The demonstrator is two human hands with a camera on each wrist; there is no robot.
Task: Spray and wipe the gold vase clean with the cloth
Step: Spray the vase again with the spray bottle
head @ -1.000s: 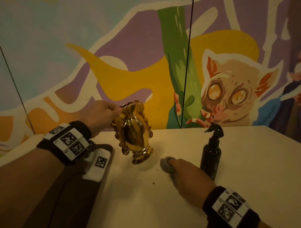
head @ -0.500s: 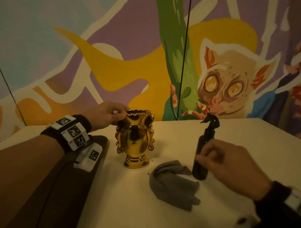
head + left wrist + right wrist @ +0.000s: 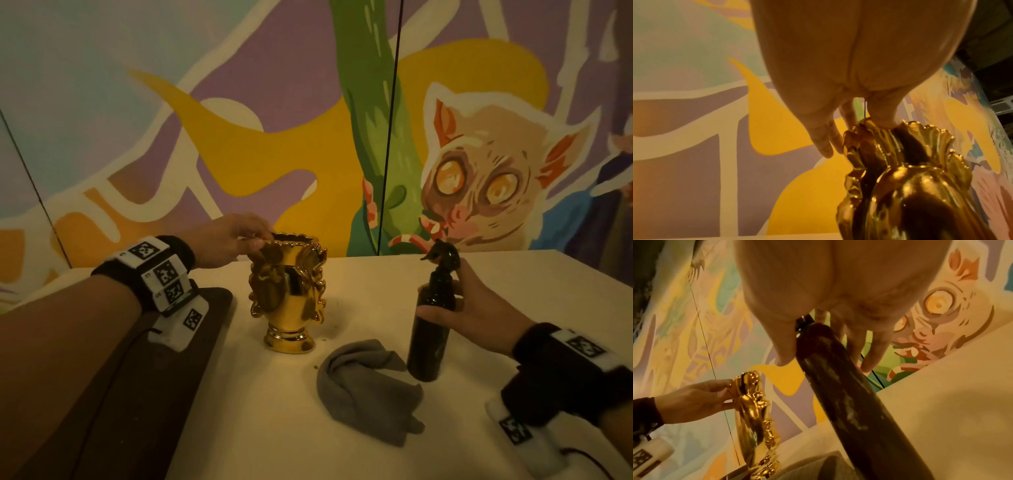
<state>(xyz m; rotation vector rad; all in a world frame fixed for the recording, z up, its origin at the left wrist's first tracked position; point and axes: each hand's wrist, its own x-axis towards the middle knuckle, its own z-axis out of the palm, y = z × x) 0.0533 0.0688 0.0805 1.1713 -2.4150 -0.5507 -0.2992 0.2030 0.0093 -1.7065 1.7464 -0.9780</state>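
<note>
The gold vase (image 3: 289, 294) stands upright on the white table (image 3: 376, 284). My left hand (image 3: 236, 240) pinches its scalloped rim at the left; thumb and fingers meet on the rim of the vase (image 3: 875, 128) in the left wrist view. The black spray bottle (image 3: 433, 322) stands to the vase's right. My right hand (image 3: 476, 308) wraps its upper body just below the nozzle, thumb on the near side, fingers behind; the bottle (image 3: 838, 378) and the vase (image 3: 752, 415) both show in the right wrist view. The grey cloth (image 3: 368, 387) lies crumpled on the table between vase and bottle, nearer me.
A dark brown board (image 3: 137, 377) lies along the table's left side under my left forearm. A painted mural wall (image 3: 308, 137) rises right behind the table. Small crumbs (image 3: 329, 337) dot the surface near the vase's foot.
The vase went from tilted to upright. My right hand let go of the cloth, moved right and closed round the spray bottle. The cloth now lies loose on the table.
</note>
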